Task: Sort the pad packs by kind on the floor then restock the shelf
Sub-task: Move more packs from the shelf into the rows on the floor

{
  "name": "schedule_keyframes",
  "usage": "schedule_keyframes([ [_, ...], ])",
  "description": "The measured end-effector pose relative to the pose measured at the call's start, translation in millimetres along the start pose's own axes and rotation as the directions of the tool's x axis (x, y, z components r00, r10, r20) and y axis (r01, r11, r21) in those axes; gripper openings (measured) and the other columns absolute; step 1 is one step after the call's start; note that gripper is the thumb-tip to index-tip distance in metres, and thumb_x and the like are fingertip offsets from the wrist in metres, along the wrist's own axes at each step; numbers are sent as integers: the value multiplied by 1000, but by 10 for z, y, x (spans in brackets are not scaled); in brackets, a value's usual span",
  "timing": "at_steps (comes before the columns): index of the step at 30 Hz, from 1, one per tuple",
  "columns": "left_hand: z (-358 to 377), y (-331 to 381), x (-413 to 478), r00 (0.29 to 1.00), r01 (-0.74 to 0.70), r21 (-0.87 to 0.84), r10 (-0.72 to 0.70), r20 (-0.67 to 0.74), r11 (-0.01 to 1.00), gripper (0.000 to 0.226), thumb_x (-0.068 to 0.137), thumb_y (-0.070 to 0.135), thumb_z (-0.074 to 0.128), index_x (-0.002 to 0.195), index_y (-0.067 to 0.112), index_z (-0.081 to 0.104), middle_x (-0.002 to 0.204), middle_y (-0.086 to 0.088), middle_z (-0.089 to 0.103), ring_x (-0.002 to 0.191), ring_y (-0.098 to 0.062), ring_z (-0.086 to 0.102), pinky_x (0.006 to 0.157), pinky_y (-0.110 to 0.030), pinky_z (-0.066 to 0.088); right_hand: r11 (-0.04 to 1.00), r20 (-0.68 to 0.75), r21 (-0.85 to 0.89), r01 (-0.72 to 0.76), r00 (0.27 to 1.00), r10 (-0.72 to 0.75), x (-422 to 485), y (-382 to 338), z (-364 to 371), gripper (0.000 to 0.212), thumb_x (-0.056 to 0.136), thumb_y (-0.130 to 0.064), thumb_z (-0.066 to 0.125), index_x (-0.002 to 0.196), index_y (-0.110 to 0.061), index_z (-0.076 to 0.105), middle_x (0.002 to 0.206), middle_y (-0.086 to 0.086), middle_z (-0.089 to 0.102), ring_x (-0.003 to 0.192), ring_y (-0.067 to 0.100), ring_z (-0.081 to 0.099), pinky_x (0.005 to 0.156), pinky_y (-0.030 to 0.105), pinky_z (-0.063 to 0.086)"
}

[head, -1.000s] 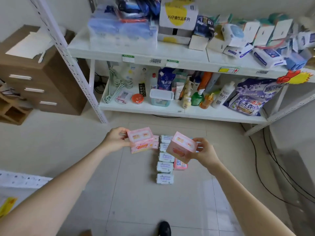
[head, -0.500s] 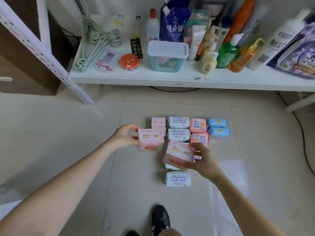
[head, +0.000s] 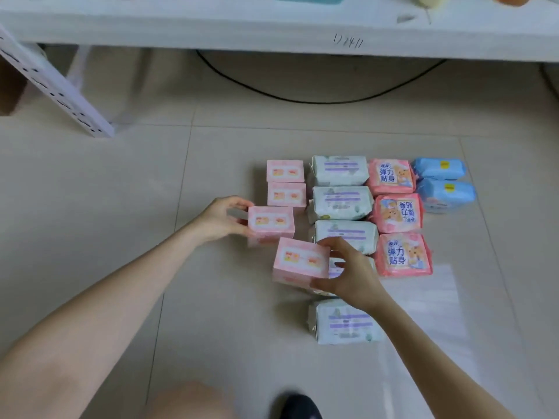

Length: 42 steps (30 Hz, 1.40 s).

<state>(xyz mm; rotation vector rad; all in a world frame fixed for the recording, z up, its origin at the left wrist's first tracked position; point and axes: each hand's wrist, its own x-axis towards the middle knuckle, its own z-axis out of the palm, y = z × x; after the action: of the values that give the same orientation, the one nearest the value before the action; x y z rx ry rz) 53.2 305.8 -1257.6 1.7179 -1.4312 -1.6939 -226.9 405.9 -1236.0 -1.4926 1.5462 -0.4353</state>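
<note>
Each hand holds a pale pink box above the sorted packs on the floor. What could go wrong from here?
The pink box in the right hand overlaps the column of white packs; put down there, it may land on one and mix the kinds. The right forearm crosses the nearest white pack and could push it out of line.

Soft even daylight, floor [head: 423, 297] glare, blurred warped edges.

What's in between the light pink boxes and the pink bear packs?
A column of white packs with purple writing lies between them, plain in the head view.
</note>
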Motion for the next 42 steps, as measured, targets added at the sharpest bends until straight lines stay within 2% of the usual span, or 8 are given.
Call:
schedule_keyframes([
  [8, 176, -336, 263, 999, -30, 2, 30, 19, 1000, 61, 64, -7, 84, 114, 18, 62, 108, 9, 66, 87, -17, 69, 71, -11, 52, 986, -13, -129, 101, 995, -103, 167, 58, 314, 65, 63, -30, 85, 117, -38, 50, 98, -30, 54, 92, -10, 53, 73, 8, 44],
  [13, 193, -422, 325, 999, -18, 4, 17, 41, 1000, 58, 66, -7, 82, 114, 20, 63, 117, 4, 66, 103, -19, 67, 82, -18, 51, 942, 45, -295, 161, 987, -155, 212, -5, 391, 67, 66, -29, 83, 125, -25, 50, 119, -5, 58, 103, 17, 59, 79, 37, 52],
  [18, 157, -549, 366, 1000, 10, -17, -11, -13, 1000, 60, 69, -1, 83, 122, 17, 61, 127, 2, 62, 113, -19, 61, 85, -21, 45, 874, 103, -446, 193, 981, -164, 226, 14, 573, 66, 71, -28, 78, 128, -20, 47, 120, -1, 55, 100, 26, 58, 72, 37, 51],
  [24, 143, -641, 377, 998, 22, -4, -23, -51, 1000, 58, 76, 18, 82, 129, 15, 58, 125, 2, 62, 108, -10, 62, 88, -19, 45, 756, 114, -615, 224, 974, -195, 224, 194, 761, 60, 75, -24, 72, 130, -15, 49, 122, 1, 59, 113, 23, 55, 116, 32, 16],
  [27, 192, -661, 393, 996, 75, -38, -77, -53, 996, 57, 78, 23, 80, 130, 15, 59, 123, -2, 63, 113, -11, 59, 100, -31, 47, 704, 60, -669, 238, 962, -268, 199, 260, 784, 57, 64, -15, 78, 118, -9, 60, 106, 8, 66, 99, 31, 60, 109, 41, 34],
  [30, 258, -679, 393, 992, 127, -71, -127, -8, 989, 40, 80, 28, 78, 116, 23, 64, 115, 4, 68, 105, -6, 64, 86, -25, 52, 662, 16, -706, 251, 941, -339, 178, 302, 797, 55, 50, -13, 82, 103, -9, 67, 91, 7, 68, 86, 31, 64, 98, 45, 45],
  [33, 304, -711, 384, 992, 124, -80, -121, 39, 989, 16, 83, 27, 75, 97, 31, 67, 99, 14, 74, 92, -6, 71, 83, -23, 53, 652, -3, -719, 242, 937, -351, 174, 326, 825, 54, 50, -19, 83, 101, -11, 68, 92, 4, 68, 87, 30, 64, 98, 46, 46],
  [42, 353, -691, 385, 991, 127, -137, -120, 61, 982, 22, 86, 26, 72, 108, 25, 68, 94, 12, 75, 86, -8, 73, 73, -18, 54, 641, -60, -734, 226, 918, -392, 238, 332, 821, 51, 52, -23, 86, 98, -11, 68, 97, 4, 69, 102, 27, 64, 102, 47, 41],
])
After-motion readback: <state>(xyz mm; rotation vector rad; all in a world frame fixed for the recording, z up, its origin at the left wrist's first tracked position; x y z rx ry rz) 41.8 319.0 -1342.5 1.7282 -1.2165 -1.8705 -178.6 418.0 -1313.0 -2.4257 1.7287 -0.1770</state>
